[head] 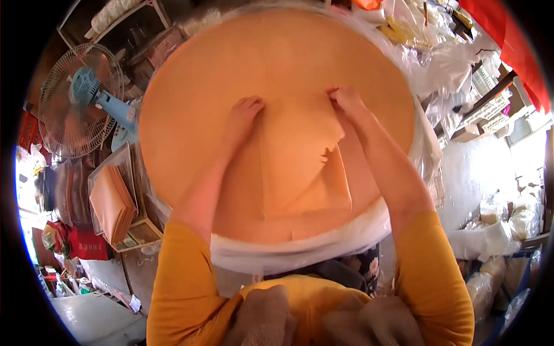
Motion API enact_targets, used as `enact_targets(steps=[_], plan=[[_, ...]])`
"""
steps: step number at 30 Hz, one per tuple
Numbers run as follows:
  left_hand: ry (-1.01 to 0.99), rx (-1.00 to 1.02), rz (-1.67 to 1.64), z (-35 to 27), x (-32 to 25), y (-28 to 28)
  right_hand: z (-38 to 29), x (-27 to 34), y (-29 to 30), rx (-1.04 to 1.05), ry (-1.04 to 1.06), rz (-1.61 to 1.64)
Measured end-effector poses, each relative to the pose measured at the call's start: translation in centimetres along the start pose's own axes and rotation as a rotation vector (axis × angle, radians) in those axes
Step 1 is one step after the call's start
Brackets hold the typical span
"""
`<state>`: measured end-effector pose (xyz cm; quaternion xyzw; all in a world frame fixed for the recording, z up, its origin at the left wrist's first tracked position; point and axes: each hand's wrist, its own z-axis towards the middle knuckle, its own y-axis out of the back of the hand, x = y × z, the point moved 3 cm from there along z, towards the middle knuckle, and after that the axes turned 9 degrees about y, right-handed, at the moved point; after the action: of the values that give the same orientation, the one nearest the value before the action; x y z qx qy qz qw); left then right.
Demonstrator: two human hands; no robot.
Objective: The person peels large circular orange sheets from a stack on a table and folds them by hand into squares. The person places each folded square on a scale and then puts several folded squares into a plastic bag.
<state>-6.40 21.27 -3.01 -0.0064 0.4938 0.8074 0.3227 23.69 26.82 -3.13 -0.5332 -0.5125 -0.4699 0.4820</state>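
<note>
A large stack of round, thin orange-brown sheets (pixel 194 95) lies before me, with clear plastic wrap (pixel 303 255) around its rim. A folded part of a sheet (pixel 298 129) is raised between my hands, with a ragged, torn edge at its right. My left hand (pixel 246 110) rests at the fold's upper left corner, fingers curled; whether it grips the sheet is hard to tell. At the upper right corner my right hand (pixel 344 97) pinches the sheet's edge between thumb and fingers.
A blue fan (pixel 86 86) stands at the left, close to the stack. Below it, folded orange-brown sheets (pixel 112 203) lie in a clear tray beside the stack's edge. Plastic bags (pixel 450 69) crowd the upper right. More wrapped bundles (pixel 526 216) are at the far right.
</note>
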Motion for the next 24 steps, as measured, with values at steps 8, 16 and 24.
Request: enact_targets(steps=[8,16,24], plan=[[0.2,0.355,-0.248,-11.2,-11.1,5.7,-13.6,4.1,0.2,-0.006,0.039,-0.532],[-0.024,0.351,0.117,-14.5,-14.5,3.6,-14.7,2.3,-2.0,-0.085,0.141,-0.74],[0.011,0.423,0.178,-14.3,-15.3,4.8,-17.5,-0.3,-4.6,0.18,0.639,-1.441]])
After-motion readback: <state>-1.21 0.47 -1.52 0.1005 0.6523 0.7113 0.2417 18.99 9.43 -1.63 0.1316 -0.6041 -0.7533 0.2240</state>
